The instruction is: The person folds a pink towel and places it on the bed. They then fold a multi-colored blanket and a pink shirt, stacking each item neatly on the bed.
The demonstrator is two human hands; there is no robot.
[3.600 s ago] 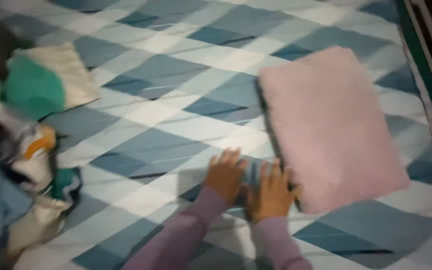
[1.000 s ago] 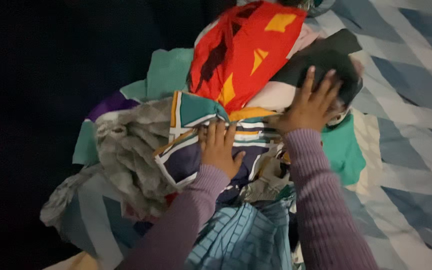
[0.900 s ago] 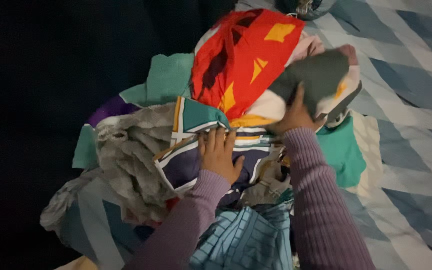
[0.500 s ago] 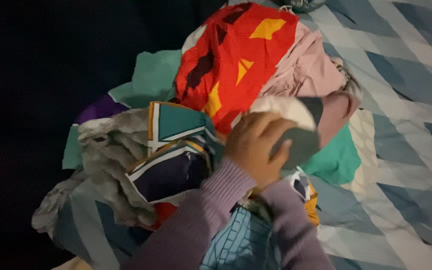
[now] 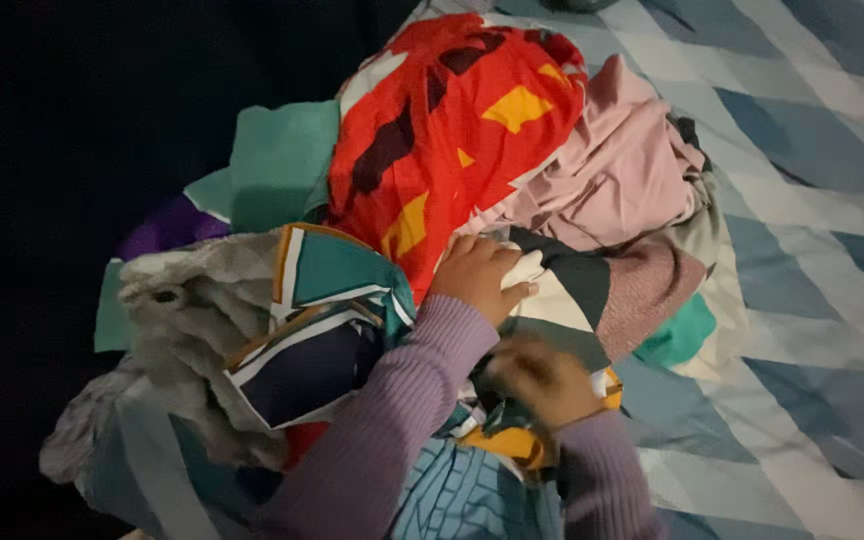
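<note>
Colour-block garment, dark, cream and pink, at the clothes pile's 5 o'clock edge on the checked bedsheet: left hand bunches its cream fold, right hand blurred, grip unreadable; likely soft, light, limp, best gathered by a handful.

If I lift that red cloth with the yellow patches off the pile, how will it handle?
The red cloth lies crumpled in soft folds, so it is probably floppy and light. It drapes over the pink garment, so lifting it may drag that along. It is unlikely to roll or break.
</note>
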